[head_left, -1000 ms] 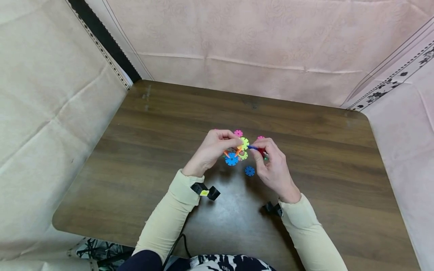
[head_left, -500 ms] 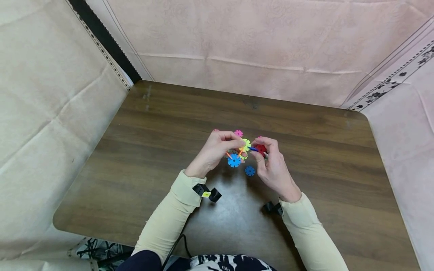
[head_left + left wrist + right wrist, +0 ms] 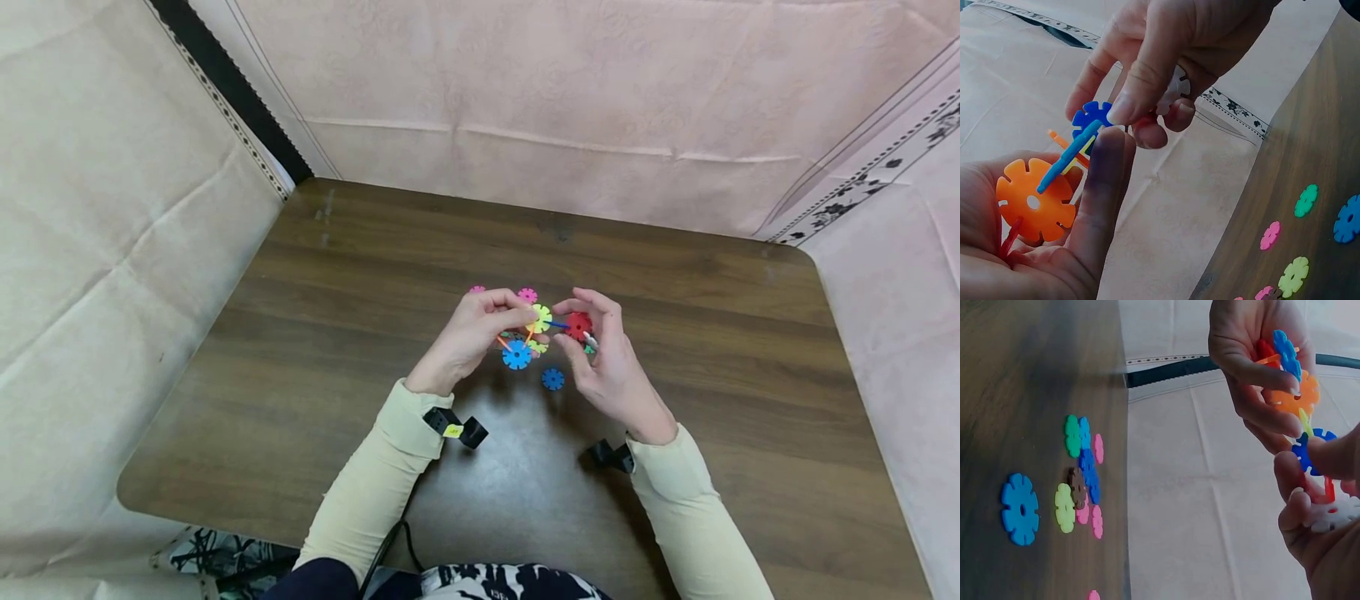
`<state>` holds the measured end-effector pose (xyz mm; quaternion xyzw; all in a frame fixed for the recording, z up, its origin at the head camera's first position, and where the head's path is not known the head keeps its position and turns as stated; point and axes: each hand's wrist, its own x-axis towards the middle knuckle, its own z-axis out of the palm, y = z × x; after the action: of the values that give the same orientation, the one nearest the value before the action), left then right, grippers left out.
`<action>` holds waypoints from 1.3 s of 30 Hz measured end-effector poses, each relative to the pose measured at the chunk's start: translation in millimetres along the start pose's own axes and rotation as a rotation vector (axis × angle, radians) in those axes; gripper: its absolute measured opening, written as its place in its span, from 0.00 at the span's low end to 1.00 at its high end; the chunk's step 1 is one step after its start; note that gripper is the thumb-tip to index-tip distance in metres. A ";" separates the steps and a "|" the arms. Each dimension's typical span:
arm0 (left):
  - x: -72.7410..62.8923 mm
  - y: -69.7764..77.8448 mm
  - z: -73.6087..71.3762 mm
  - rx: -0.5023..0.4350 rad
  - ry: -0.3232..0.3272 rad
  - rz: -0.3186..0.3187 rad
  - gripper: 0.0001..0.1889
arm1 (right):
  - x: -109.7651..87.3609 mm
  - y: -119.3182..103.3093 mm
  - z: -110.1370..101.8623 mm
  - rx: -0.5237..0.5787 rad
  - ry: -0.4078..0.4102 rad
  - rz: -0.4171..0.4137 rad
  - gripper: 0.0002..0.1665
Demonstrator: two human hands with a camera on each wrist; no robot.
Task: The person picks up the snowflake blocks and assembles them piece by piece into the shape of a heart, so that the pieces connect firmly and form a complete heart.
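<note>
Fingers of the left hand (image 3: 467,337) pinch a notched yellow plastic disc (image 3: 542,320) mid-frame; the right hand (image 3: 613,367), fingers apart, flanks a notched dark-blue plastic disc (image 3: 1302,451).

Up on the head, one camera looks forward and down from well above, over most of the table (image 3: 300,400). The left wrist camera (image 3: 455,426) looks from close by, slantwise, toward the pale cloth (image 3: 570,100); the right wrist camera (image 3: 612,457), also near, sees the table turned sideways. Both wrist views share the orange notched disc (image 3: 1029,217).
</note>
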<state>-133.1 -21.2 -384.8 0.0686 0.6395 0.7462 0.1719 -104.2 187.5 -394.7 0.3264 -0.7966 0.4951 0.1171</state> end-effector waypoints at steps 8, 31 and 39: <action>2.3 -2.7 3.7 0.021 0.004 0.038 0.08 | 1.2 -5.5 0.8 -0.051 -0.022 0.030 0.44; 0.4 -1.6 -1.5 0.064 0.039 0.062 0.09 | 6.0 -30.8 -8.6 0.047 -0.034 0.087 0.42; 1.0 -2.3 -0.3 0.075 0.068 0.074 0.09 | 2.9 -27.2 -6.3 0.025 -0.022 0.082 0.45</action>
<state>-133.7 -20.9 -387.2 0.0731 0.6695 0.7295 0.1198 -90.0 183.7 -370.8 0.3002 -0.8043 0.5060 0.0836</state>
